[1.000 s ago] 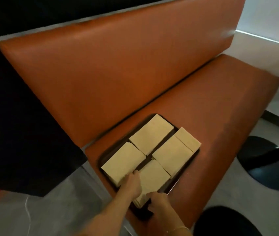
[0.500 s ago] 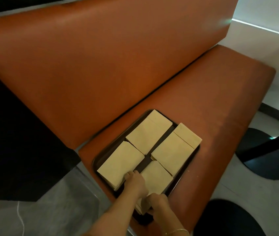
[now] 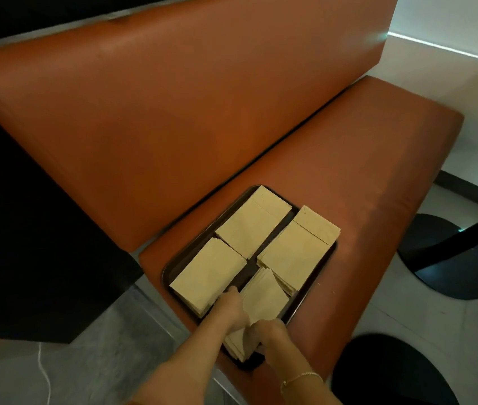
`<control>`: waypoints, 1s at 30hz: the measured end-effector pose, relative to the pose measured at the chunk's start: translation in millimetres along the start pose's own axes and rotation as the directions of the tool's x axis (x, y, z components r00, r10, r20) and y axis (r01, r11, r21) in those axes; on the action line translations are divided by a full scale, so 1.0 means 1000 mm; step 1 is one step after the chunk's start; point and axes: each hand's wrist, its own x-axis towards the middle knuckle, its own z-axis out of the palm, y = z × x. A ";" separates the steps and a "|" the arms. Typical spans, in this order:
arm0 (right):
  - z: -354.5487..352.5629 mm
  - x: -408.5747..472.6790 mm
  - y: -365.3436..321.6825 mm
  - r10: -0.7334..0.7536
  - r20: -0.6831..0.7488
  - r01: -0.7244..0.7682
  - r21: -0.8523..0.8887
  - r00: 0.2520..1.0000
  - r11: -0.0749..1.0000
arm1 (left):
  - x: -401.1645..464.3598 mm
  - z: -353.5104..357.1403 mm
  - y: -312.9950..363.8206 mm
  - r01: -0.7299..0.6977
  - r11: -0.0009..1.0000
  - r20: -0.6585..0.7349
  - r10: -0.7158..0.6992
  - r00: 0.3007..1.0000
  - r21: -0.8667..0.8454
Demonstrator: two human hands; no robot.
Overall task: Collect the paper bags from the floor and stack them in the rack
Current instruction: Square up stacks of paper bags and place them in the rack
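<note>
A dark tray (image 3: 323, 264) sits on the orange bench seat and holds several stacks of tan paper bags. One stack lies at the far left (image 3: 253, 220), one at the far right (image 3: 299, 247), one at the near left (image 3: 207, 276). Both hands are on the near right stack (image 3: 265, 296), which is fanned and slightly askew. My left hand (image 3: 231, 309) grips its left edge, fingers tucked between the two near stacks. My right hand (image 3: 267, 331) grips its near end, fingers curled around the bags' edge.
The orange bench (image 3: 348, 171) has a tall padded backrest. A black table top (image 3: 27, 229) overhangs on the left. Round black table bases (image 3: 450, 258) stand on the pale floor at right, another dark round shape (image 3: 392, 372) at bottom right. A white cable (image 3: 43, 372) lies on grey floor.
The near right stack has shifted and fanned out under both hands. My left hand has slid slightly further along its left edge. The camera view moved a little.
</note>
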 end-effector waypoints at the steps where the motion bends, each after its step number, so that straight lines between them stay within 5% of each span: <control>1: -0.007 -0.006 -0.001 0.025 -0.030 -0.021 0.147 0.999 0.989 | -0.006 -0.004 0.001 -0.018 0.999 0.004 0.018 1.000 0.037; 7: -0.072 -0.074 -0.021 -0.316 -0.290 0.279 -0.161 0.903 0.947 | -0.071 -0.040 0.024 -0.172 0.976 0.019 0.171 0.985 0.132; 12: -0.160 -0.158 -0.015 -0.522 -0.100 0.515 -0.083 0.847 0.853 | -0.156 -0.054 0.068 -0.337 0.928 -0.031 0.346 0.938 0.160; 19: -0.289 -0.270 0.084 -0.689 -0.101 0.696 0.081 0.718 0.713 | -0.279 -0.020 0.156 -0.541 0.815 -0.057 0.562 0.825 0.208; 25: -0.369 -0.304 0.207 -0.671 -0.378 0.770 0.296 0.638 0.565 | -0.339 0.077 0.214 -0.760 0.634 -0.234 0.724 0.649 -0.145; 30: -0.400 -0.296 0.282 -0.549 -0.550 0.775 0.396 0.629 0.492 | -0.348 0.158 0.248 -0.762 0.479 -0.344 0.693 0.633 -0.436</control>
